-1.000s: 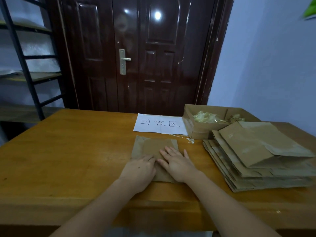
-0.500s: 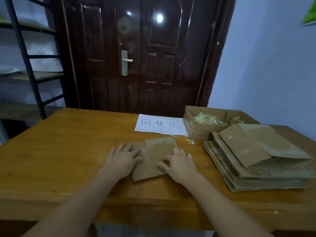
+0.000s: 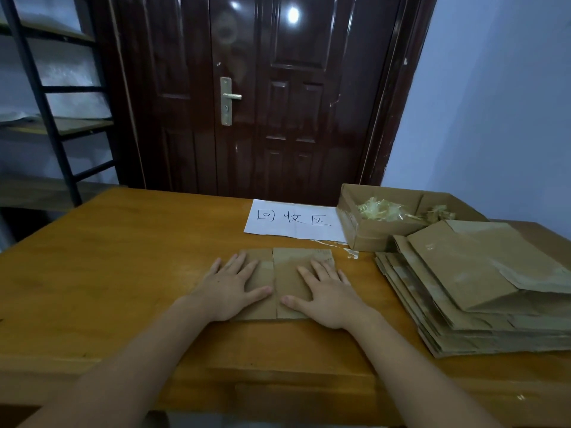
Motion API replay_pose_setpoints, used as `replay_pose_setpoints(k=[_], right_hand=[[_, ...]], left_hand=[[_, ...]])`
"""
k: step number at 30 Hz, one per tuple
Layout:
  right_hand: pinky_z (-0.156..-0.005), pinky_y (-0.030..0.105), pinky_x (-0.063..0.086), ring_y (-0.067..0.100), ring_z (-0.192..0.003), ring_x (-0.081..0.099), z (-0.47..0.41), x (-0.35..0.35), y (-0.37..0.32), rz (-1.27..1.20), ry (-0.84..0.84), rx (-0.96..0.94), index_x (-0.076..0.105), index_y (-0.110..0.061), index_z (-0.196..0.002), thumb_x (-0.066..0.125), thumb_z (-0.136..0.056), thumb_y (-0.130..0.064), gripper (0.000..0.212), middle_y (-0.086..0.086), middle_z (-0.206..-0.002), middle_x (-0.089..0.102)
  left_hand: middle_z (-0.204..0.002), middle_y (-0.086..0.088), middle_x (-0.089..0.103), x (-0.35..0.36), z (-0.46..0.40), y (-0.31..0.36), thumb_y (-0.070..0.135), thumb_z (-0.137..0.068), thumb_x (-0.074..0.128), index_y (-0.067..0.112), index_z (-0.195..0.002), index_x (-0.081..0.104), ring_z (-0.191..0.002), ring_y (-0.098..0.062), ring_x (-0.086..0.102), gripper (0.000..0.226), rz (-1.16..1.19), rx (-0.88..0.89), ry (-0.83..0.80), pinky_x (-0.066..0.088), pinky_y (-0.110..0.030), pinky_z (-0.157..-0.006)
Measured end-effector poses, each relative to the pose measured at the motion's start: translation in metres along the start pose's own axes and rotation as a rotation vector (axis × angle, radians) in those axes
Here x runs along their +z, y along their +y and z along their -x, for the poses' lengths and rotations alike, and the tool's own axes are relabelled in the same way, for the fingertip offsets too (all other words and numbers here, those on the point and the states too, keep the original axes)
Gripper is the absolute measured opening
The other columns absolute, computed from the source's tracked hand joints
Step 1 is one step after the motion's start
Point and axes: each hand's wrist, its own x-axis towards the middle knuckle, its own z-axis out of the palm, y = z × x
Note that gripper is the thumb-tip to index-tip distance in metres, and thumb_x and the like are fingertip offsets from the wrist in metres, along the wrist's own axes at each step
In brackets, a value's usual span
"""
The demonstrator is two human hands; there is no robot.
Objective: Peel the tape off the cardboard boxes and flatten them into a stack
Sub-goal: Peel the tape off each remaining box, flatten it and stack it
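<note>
Presently a flattened cardboard box (image 3: 289, 281) is pressed down near the middle of the table (image 3: 108, 273), a little toward its near edge, under both hands. The left hand (image 3: 230, 290) is laid flat on the left panel with fingers spread wide and straight; the right hand (image 3: 329, 296) is laid likewise on the right panel, nothing being gripped by either. A seam or fold line is seen running between the two thumbs.

Toward the right edge a stack of flattened boxes (image 3: 482, 291) is piled, its layers fanned and askew, and behind it, toward the far right corner, an open box (image 3: 383, 233) of peeled tape (image 3: 383, 210) is kept. A paper sign (image 3: 293, 219) is laid at the far edge, with a scrap of tape (image 3: 350, 253) just beside it on the wood.

Several risks may be judged from this. Once pressure is released, the panels could spring back up along the fold if the crease has not been set firmly. If the piece is then carried across, the uneven stack could be nudged and its upper sheets slid toward the right edge. Whether any tape is left on the underside cannot be told.
</note>
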Motion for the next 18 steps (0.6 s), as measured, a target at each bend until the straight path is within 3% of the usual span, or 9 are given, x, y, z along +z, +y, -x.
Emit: replay_pose_setpoints(k=[6,11,14,18], right_hand=[[-0.125,0.052,-0.001,0.017,-0.156,-0.003,-0.005,0.0,0.001,-0.03,0.021,-0.001,0.013,-0.04,-0.16,0.014,-0.063,-0.106,0.118,-0.005,-0.17,0.002],[-0.125,0.052,-0.001,0.02,-0.156,-0.002,-0.002,0.01,0.001,-0.057,0.142,0.051,0.019,-0.041,-0.159,0.013,-0.059,-0.109,0.12,-0.005,-0.17,0.006],[-0.124,0.056,-0.004,0.03,-0.156,-0.006,0.001,0.011,-0.003,-0.067,0.167,0.136,0.021,-0.04,-0.159,0.013,-0.054,-0.112,0.128,0.0,-0.171,0.002],[-0.124,0.053,0.008,0.028,-0.156,-0.001,0.008,0.008,-0.003,-0.175,0.228,0.183,0.032,-0.04,-0.155,0.026,-0.054,-0.111,0.123,-0.006,-0.17,-0.005]], left_hand=[[-0.173,-0.003,-0.005,-0.004,0.003,0.004,0.098,-0.067,-0.004,0.032,-0.164,0.005,-0.159,-0.02,-0.003,0.118,0.003,-0.008,0.007,-0.005,-0.045,-0.126],[-0.171,-0.012,0.009,-0.001,0.01,0.018,0.093,-0.074,-0.002,0.037,-0.164,0.008,-0.159,-0.028,0.003,0.106,0.014,-0.169,0.02,-0.004,-0.054,-0.125],[-0.168,-0.014,0.023,0.002,0.01,0.031,0.076,-0.097,0.027,0.028,-0.162,0.024,-0.156,-0.031,0.015,0.081,0.126,-0.166,0.1,0.008,-0.05,-0.127],[-0.153,-0.007,0.043,0.003,0.007,0.041,0.052,-0.094,0.067,0.02,-0.143,0.055,-0.137,-0.027,0.044,0.06,0.486,-0.205,0.272,0.037,-0.043,-0.115]])
